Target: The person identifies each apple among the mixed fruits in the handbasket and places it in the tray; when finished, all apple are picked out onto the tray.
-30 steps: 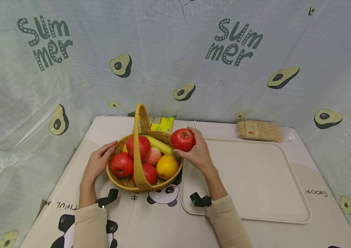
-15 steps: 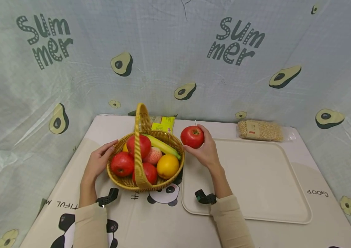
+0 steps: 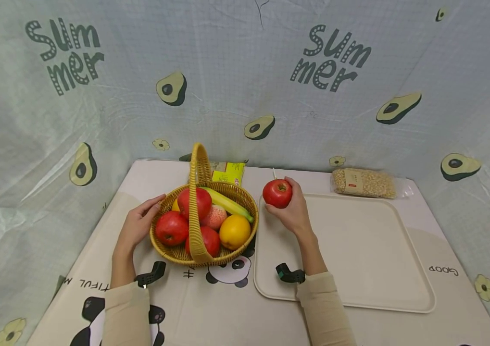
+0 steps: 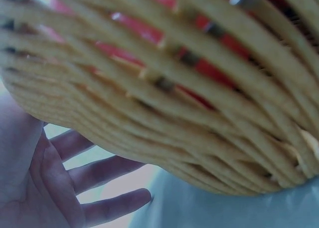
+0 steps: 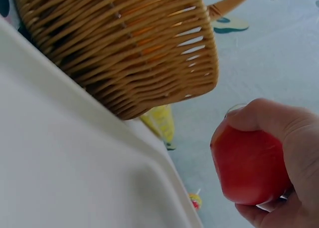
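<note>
In the head view my right hand (image 3: 293,210) grips a red apple (image 3: 277,193) above the back left corner of the tray (image 3: 344,250). The right wrist view shows the apple (image 5: 251,163) between thumb and fingers, off the surface. My left hand (image 3: 137,225) rests against the left rim of the wicker basket (image 3: 246,197); its fingers look straight beside the weave (image 4: 164,113) in the left wrist view. Inside the basket lie several red apples (image 3: 171,228), a banana (image 3: 227,203), a pinkish round fruit (image 3: 214,217) and an orange fruit (image 3: 234,232).
A yellow packet (image 3: 232,172) lies behind the basket. A clear bag of pale beans or grains (image 3: 368,182) lies behind the tray. The basket's tall handle (image 3: 194,216) arches over the fruit. A printed curtain (image 3: 227,86) hangs behind the table.
My right hand has carried the apple from above the basket's right rim rightwards to the tray's back left corner. My left hand has stayed at the basket.
</note>
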